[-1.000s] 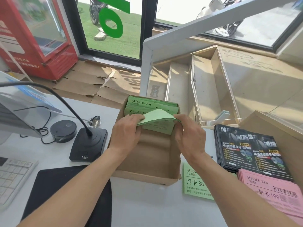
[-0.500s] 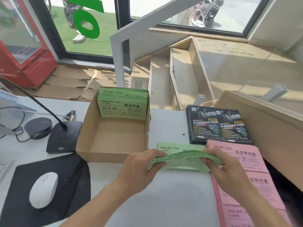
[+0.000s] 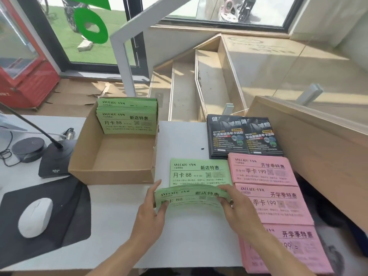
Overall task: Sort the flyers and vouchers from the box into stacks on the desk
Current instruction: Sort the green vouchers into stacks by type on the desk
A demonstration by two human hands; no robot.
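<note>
- Cardboard box (image 3: 111,156), left of the stacks: a batch of green vouchers (image 3: 127,121) leans against its far wall, same as half a second ago.
- Left hand (image 3: 151,210) grips the left end of a green bundle (image 3: 189,198), thumb on top, fingers curled beneath.
- Bundle now tilts face-up with its print readable; earlier it was seen edge-on. It hovers at the near edge of the green stack (image 3: 199,172) on the desk (image 3: 179,240).
- Right hand (image 3: 237,208) pinches the bundle's right end.
- Pink vouchers (image 3: 266,194) and black flyers (image 3: 243,136) lie unchanged.
</note>
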